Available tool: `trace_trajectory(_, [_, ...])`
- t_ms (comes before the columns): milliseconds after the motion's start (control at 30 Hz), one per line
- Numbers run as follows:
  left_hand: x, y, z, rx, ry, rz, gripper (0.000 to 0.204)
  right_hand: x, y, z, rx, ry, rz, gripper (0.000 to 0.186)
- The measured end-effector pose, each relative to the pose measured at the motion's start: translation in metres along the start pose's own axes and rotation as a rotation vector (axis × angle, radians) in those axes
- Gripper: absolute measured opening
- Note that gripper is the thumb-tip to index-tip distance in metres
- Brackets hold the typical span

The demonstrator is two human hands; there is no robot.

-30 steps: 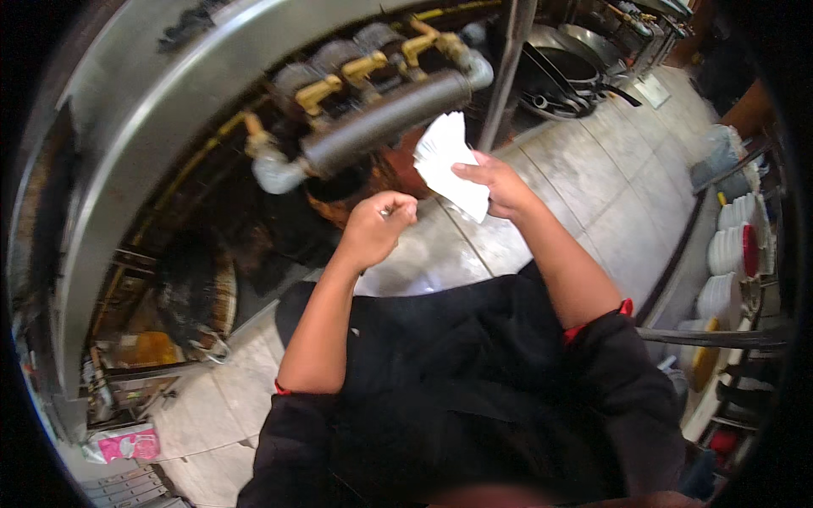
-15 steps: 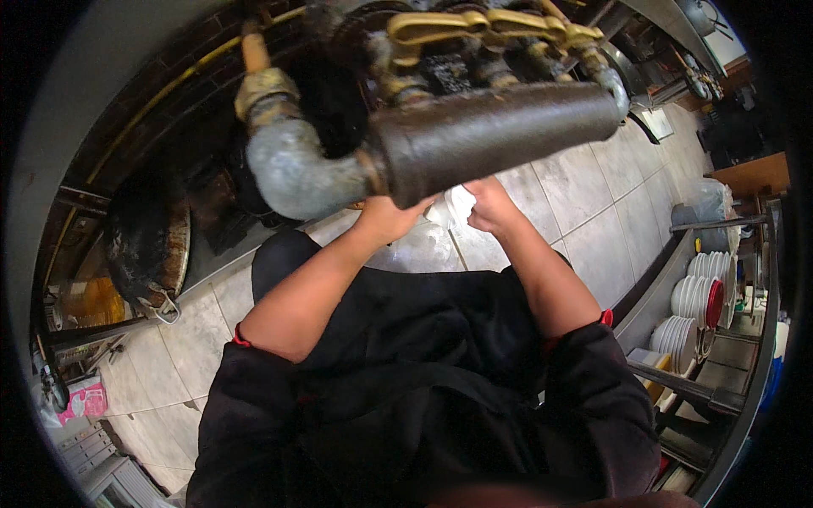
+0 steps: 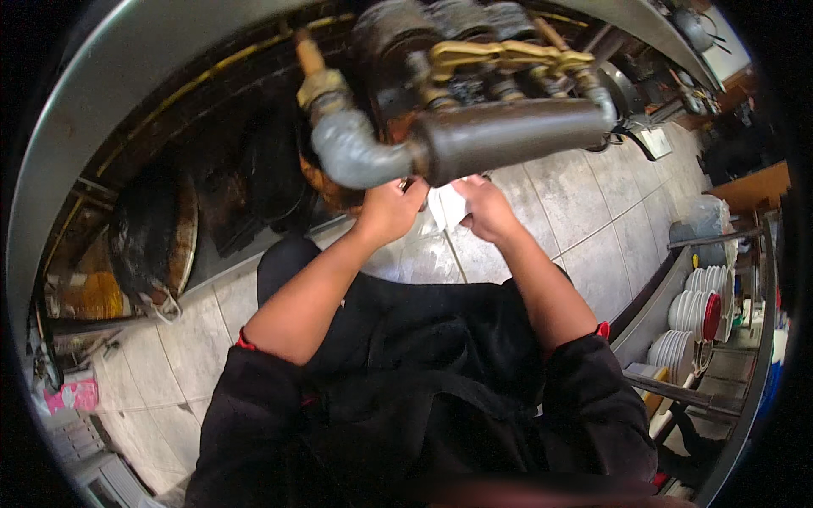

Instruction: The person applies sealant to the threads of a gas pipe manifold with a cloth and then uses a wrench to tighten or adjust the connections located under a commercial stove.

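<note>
Both my hands are low, at the underside of a thick dark pipe (image 3: 521, 138) with a grey elbow. A white piece of paper or cloth (image 3: 447, 208) hangs between them, and my right hand (image 3: 489, 210) is closed on its right side. To the left of it, my left hand (image 3: 389, 212) has its fingers curled in. Their tips go behind the pipe and elbow, so what they grip there is hidden. Above the pipe runs a row of brass valve handles (image 3: 500, 56).
A blackened wok (image 3: 152, 237) leans under the stove on the left. To the right, a metal shelf rack (image 3: 690, 391) holds white plates (image 3: 673, 351) and a red dish (image 3: 712, 317). Pale tiles (image 3: 584, 195) cover the floor.
The view has shifted, so the pipe and valves sit further right and look smaller. More of both hands and of the white piece shows below the pipe. Its grip in my right hand stays.
</note>
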State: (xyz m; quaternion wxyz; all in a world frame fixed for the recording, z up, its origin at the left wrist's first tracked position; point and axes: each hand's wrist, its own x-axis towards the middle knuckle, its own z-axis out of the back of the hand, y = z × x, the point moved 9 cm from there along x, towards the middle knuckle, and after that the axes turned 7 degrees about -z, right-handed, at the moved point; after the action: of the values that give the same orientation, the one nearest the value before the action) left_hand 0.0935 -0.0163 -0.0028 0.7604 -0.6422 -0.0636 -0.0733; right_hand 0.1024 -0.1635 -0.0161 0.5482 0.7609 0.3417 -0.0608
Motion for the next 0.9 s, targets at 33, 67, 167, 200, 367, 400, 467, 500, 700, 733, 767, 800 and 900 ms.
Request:
trace_trajectory(33, [-0.002, -0.001, 0.000, 0.109, 0.012, 0.051, 0.011, 0.000, 0.001, -0.001, 0.000, 0.008, 0.054, 0.029])
trace_trajectory(67, [-0.003, 0.000, -0.002, 0.211, 0.033, 0.123, 0.010, 0.001, 0.000, -0.004, -0.027, 0.016, 0.081, 0.032])
trace_trajectory(167, [-0.012, -0.032, -0.010, 0.124, 0.026, -0.115, 0.015, 0.005, -0.020, -0.005, 0.061, -0.008, -0.014, 0.036])
trace_trajectory(200, [-0.013, -0.039, -0.011, 0.131, 0.036, -0.169, 0.015, 0.003, -0.018, -0.012, -0.101, 0.039, 0.049, 0.038])
trace_trajectory(367, [-0.018, -0.031, -0.016, 0.018, 0.138, -0.078, 0.013, 0.002, -0.010, -0.027, -0.250, 0.130, 0.175, 0.036])
trace_trajectory(400, [-0.018, -0.023, -0.018, -0.059, 0.150, -0.005, 0.012, 0.002, -0.012, -0.023, -0.260, 0.109, 0.140, 0.035])
trace_trajectory(467, [-0.017, -0.021, -0.018, -0.050, 0.150, -0.004, 0.011, 0.001, -0.010, -0.021, -0.102, 0.179, 0.115, 0.033])
trace_trajectory(500, [-0.016, -0.017, -0.018, -0.059, 0.148, 0.030, 0.012, 0.001, -0.011, -0.020, -0.019, 0.212, 0.083, 0.031])
trace_trajectory(700, [-0.014, -0.007, -0.017, -0.260, 0.139, 0.145, 0.009, 0.007, -0.014, -0.002, 0.007, 0.111, 0.022, 0.028])
trace_trajectory(733, [-0.013, -0.011, -0.015, -0.283, 0.133, 0.109, 0.010, 0.007, -0.016, -0.001, -0.022, 0.108, 0.004, 0.028])
trace_trajectory(767, [-0.013, -0.011, -0.012, -0.309, 0.119, 0.116, 0.010, 0.008, -0.015, 0.005, -0.048, 0.020, -0.002, 0.027])
trace_trajectory(800, [-0.012, -0.010, -0.010, -0.336, 0.104, 0.125, 0.010, 0.006, -0.009, 0.002, -0.050, 0.041, 0.069, 0.026])
trace_trajectory(900, [-0.008, -0.016, -0.005, -0.161, 0.087, 0.042, 0.010, 0.001, -0.002, -0.001, -0.089, 0.002, 0.135, 0.029])
